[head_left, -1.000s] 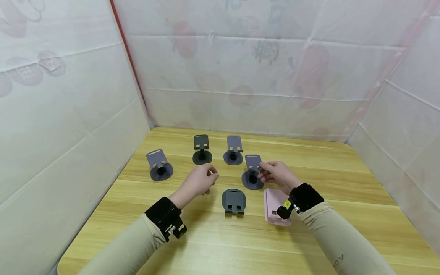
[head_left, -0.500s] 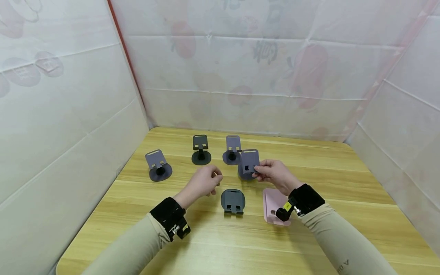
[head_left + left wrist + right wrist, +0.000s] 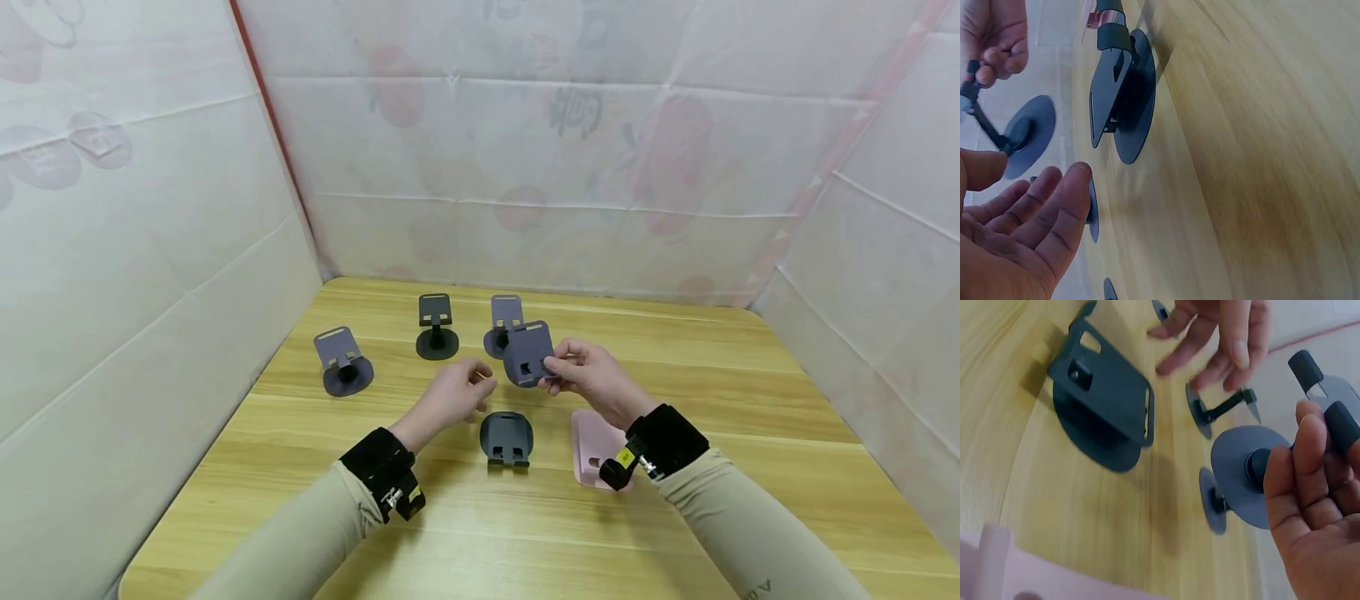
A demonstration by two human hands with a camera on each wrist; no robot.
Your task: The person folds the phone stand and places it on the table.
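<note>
A person in tan sleeves works at a wooden desk [image 3: 675, 517] with white sheets hung up all around it. The right hand [image 3: 588, 375] is up off the desk and pinches a gray phone stand [image 3: 529, 354] by its flat plate, with the thumb and fingertips curled on the plate's edge. The held stand is tipped in the air, and its round foot [image 3: 1244, 472] points away from the palm in the right wrist view. The left hand [image 3: 450, 396] is just beside that stand and holds nothing. Its fingers are loose and a little bent, with the palm turned up in the left wrist view, and it does not touch the stand. Right under the two hands, a dark folded stand [image 3: 507, 439] lies flat on the desk. A pink stand [image 3: 588, 446] lies next to it, near the right wrist, and part of it is hidden by the black wrist band. Three more stands are upright farther back. One gray stand [image 3: 341, 360] is off to the left, a black stand [image 3: 437, 327] is in the middle, and another gray stand [image 3: 501, 321] is just behind the one in the air.
</note>
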